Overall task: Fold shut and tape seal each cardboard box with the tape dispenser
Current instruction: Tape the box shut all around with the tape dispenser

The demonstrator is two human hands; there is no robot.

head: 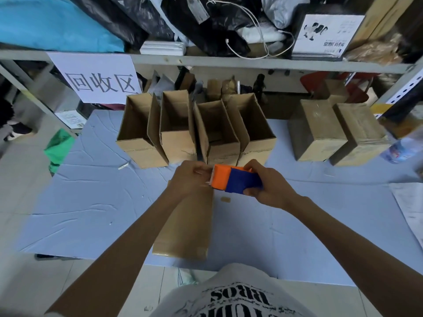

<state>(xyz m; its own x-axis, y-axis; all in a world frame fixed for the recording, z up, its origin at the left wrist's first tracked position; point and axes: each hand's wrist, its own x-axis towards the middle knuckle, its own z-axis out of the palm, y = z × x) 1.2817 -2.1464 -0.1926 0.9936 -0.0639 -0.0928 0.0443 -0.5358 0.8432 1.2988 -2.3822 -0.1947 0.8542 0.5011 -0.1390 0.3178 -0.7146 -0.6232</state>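
Well, tape dispenser (238, 181): orange at its left end and blue at its right. It is held up between both hands, over the middle of the desk and just past the far end of the shut box.
Right hand (272, 191): wrapped round the blue end, thumb on the near side and fingers curled over the far side.
Left hand (192, 179): fingers curled against the orange end and gripping there. It is too blurred to tell whether they also pinch a loose end of tape.
Shut box (185, 225): lies flat on the desk with its length running near to far, under the left wrist and forearm. Its right edge is just left of the dispenser.
Open boxes (176, 124): four in a row with their flaps up, packed side by side just beyond the hands.
Far-right boxes (318, 131): two with closed tops, side by side, well apart from the hands.
Scrap (225, 199): a small tan piece on the desk, just on the near side of the dispenser.
Desk (91, 202): covered in a creased blue-grey sheet.
Shelf (229, 61): behind the desk, with a white sign (98, 78) hanging at its left.
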